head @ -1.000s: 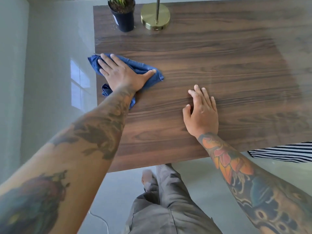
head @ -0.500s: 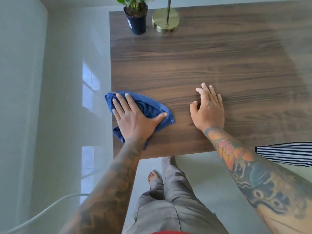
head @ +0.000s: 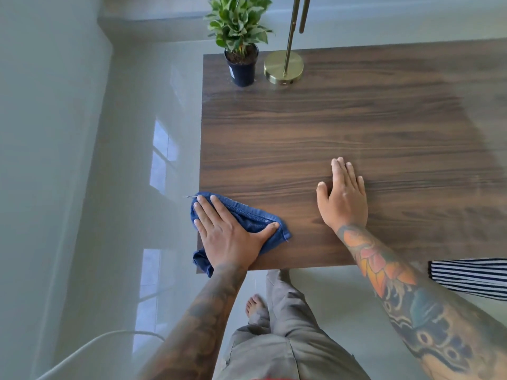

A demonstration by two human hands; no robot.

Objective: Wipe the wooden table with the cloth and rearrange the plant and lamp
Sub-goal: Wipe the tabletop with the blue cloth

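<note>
Blue terry cloth (head: 244,219), bunched into a rough wad, lies at the near left corner of the dark walnut-grain wooden desk (head: 356,127), with folds hanging past both the left edge and the near edge. The left hand (head: 227,237) presses flat on top of it, fingers straight and spread, thumb out to the right; nothing is curled round the fabric, so only downward pressure holds it. That is the first risk I see: a stroke running any further toward the corner could push the wad off the desk and onto the glossy pale floor (head: 82,187). The right hand (head: 343,196) rests open on the bare wood well to the right of the cloth, fingers together and straight, apparently bracing the person's lean. If weight shifts onto it and the surface is damp, it could slide. At the far left corner stand the small leafy green plant in a black plastic pot (head: 241,68) and, just beside it, the brass lamp with a round disc base and thin stem (head: 284,67); both look unmoved, so the rearranging seems yet to come. The lamp is tall on a narrow stem, and a wiping sweep reaching that corner might knock it or tip the light pot, spilling soil on wiped wood.
</note>
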